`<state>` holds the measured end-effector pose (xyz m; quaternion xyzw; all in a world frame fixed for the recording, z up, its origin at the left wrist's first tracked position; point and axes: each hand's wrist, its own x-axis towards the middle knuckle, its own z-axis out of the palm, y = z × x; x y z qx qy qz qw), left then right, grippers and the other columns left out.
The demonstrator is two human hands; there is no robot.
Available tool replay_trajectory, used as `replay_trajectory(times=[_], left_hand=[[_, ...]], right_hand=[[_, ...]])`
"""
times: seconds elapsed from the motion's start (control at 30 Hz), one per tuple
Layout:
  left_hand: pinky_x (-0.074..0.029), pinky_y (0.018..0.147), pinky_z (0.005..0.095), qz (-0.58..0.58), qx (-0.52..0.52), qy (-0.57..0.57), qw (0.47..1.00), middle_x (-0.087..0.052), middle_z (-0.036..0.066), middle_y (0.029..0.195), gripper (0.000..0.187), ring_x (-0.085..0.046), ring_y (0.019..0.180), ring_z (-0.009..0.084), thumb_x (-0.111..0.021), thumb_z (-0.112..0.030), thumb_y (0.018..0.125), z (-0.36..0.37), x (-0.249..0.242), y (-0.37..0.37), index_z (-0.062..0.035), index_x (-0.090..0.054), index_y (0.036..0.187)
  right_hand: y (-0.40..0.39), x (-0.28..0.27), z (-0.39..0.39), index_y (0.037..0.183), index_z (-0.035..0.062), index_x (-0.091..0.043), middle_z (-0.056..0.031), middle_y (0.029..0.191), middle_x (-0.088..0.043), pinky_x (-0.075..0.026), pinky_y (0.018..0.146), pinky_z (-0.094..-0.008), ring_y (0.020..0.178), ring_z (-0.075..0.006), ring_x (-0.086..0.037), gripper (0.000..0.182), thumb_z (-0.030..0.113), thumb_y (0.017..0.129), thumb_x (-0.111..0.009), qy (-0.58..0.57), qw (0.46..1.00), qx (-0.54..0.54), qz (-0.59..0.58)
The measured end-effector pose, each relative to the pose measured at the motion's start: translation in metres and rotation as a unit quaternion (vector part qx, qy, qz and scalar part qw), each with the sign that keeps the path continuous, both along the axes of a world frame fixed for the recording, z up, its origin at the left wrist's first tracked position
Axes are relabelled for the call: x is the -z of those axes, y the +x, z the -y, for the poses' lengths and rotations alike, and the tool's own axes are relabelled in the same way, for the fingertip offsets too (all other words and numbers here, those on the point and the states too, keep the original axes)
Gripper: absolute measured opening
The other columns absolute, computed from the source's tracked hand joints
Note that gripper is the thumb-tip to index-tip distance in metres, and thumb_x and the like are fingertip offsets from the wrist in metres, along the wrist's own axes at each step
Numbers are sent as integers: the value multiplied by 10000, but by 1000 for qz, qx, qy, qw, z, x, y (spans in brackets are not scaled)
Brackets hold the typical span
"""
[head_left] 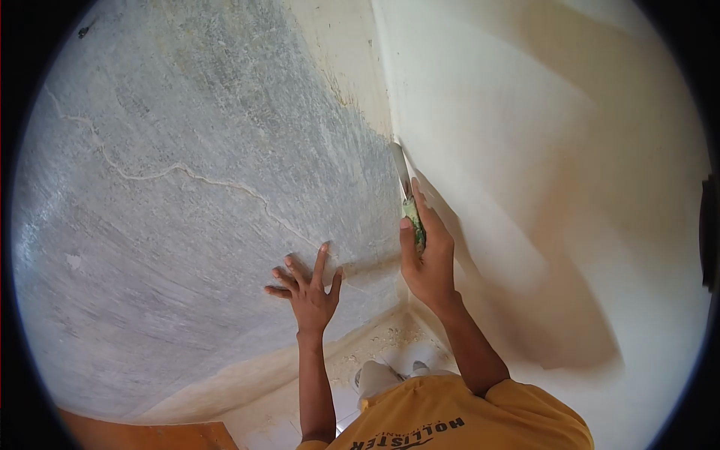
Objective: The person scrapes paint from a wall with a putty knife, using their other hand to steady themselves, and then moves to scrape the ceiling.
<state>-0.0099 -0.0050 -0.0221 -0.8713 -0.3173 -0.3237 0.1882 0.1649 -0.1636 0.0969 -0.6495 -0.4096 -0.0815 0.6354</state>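
One scraper (403, 166) in the right hand (433, 262), the left hand (309, 296) spread wide

In the head view, the right hand is closed around the scraper's green, worn-looking handle (415, 225), its thumb on the near side and its index finger extended along the tool. The blade points toward the top of the view, its tip at the corner seam (389, 105) where a grey, patchy wall (187, 247) meets a smooth, off-white wall (570, 225). The left hand holds nothing visible; its fingers are fanned out against the grey wall, to the left of the scraper and well apart from it. A thin, pale crack (217, 182) winds across the grey surface toward the left hand. Cream patches show near the top of the corner. Below, small crumbs (394, 335) lie near the foot of the corner, beyond the person's yellow shirt (480, 420) with dark lettering. An orange surface (142, 433) shows at the lower left.
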Motion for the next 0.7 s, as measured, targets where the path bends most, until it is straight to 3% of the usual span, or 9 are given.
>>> replay_trajectory(times=[0.1,0.2,0.4,0.7], left_hand=[[297,996,694,4,4,-8,1000,189,325,1596,685,377,1397,487,-654,-536,920,1,1,2,-329,-412,1527],[294,995,696,4,13,-17,1000,198,322,1595,679,377,1398,487,-660,-524,921,-2,4,0,-327,-418,1524],[279,985,720,-3,28,-28,999,223,319,1589,684,384,1392,493,-665,-517,919,-4,7,-5,-327,-415,1526],[277,971,736,3,27,5,1000,207,297,1604,647,381,1400,481,-617,-556,933,-10,13,-3,-352,-426,1516]], right_hand=[[-4,-10,14,1410,-32,-519,-205,1071,-688,-496,801,-313,850,-234,-650,423,96,1007,-546,-39,999,-3,-28],[-6,3,17,1384,-19,-556,-175,1094,-699,-492,814,-287,845,-169,-626,396,104,1009,-553,30,999,9,-24],[-13,-15,15,1354,1,-594,-164,1157,-714,-479,812,-226,879,-69,-592,369,118,1005,-576,-31,990,27,-134],[-14,-28,8,1359,4,-586,-185,1196,-701,-486,912,-284,1038,-125,-641,378,116,998,-588,-25,995,32,-86]])
